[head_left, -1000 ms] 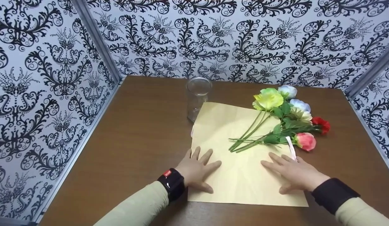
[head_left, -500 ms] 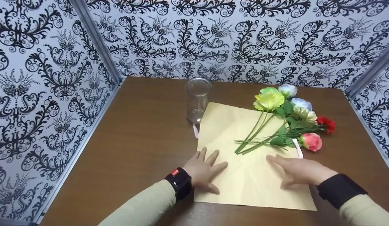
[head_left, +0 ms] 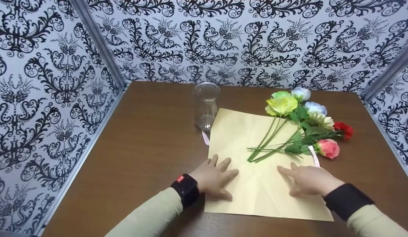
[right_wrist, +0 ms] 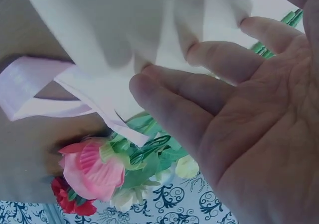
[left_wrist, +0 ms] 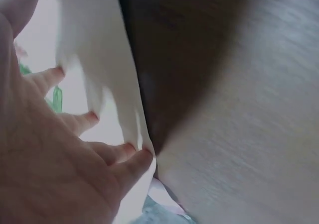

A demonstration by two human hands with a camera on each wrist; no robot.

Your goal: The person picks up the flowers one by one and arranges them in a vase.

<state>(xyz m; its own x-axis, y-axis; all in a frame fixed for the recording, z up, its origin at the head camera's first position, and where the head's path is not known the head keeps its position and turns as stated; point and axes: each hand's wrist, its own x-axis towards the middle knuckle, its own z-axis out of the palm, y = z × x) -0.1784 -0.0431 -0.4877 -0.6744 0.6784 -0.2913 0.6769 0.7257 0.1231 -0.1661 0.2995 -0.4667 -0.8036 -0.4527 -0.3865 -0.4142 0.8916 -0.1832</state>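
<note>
Clear glass vase (head_left: pixel 206 105) upright on brown wooden table (head_left: pixel 151 148). Left hand (head_left: pixel 212 179): fingers splayed wide on cream rectangular paper sheet (head_left: pixel 256 194), lying on table. Green-stemmed multicoloured flowers (head_left: pixel 312 131) overlap sheet's far right corner. Right hand (head_left: pixel 311 181): fingers extended, touching sheet's right side.

Flower stems (head_left: pixel 257 152) on paper (head_left: pixel 250 191), jar (head_left: pixel 206 108) behind

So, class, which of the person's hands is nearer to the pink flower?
Right. The right hand touches the paper on the near side of the pink flower; the left hand is across the paper, by its left edge.
</note>
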